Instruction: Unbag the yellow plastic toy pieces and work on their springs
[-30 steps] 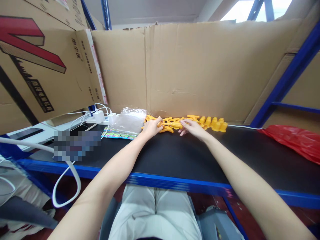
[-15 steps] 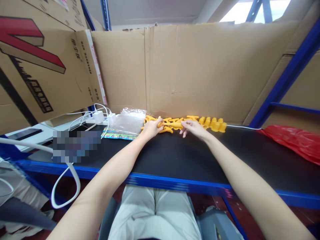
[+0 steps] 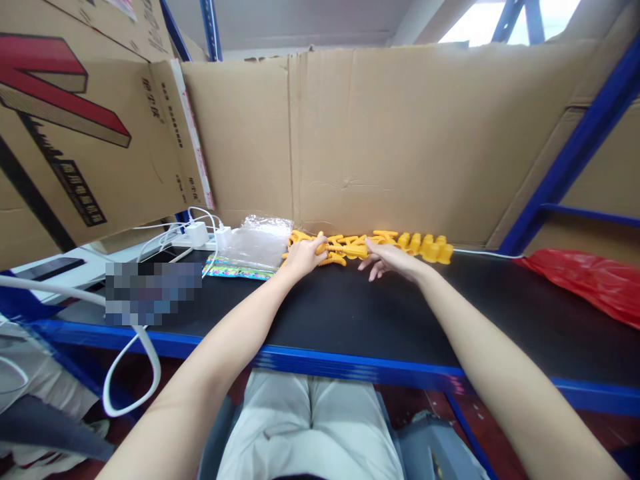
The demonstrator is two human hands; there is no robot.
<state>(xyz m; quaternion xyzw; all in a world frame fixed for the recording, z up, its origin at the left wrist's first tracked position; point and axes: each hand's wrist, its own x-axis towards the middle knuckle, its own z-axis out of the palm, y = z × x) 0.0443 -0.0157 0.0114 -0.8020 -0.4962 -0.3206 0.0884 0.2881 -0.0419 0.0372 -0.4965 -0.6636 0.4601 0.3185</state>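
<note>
My left hand [image 3: 304,256] is closed around one end of a slim yellow plastic piece [image 3: 350,251], held roughly level above the table; its far end flares wider and points right. Beside that flared end is my right hand [image 3: 393,261], its fingers apart and the lower ones curling loosely down; whether a fingertip touches the piece I cannot tell. Behind both hands lies a pile of branching yellow plastic parts [image 3: 337,261], partly covered by them. Several yellow cup-shaped parts [image 3: 430,250] stand in rows just right of my right hand.
A clear plastic bag [image 3: 260,243] lies left of the pile, over a colourful packet [image 3: 235,270]. White chargers and cables [image 3: 197,233] crowd the left side. A red plastic bag [image 3: 585,280] is at right. Cardboard [image 3: 400,140] walls the back; a blue rail [image 3: 340,367] edges the front.
The fingers of my right hand have loosened and spread, and that hand has shifted slightly right and down at the piece's flared end. My left hand keeps its hold, nearly still.
</note>
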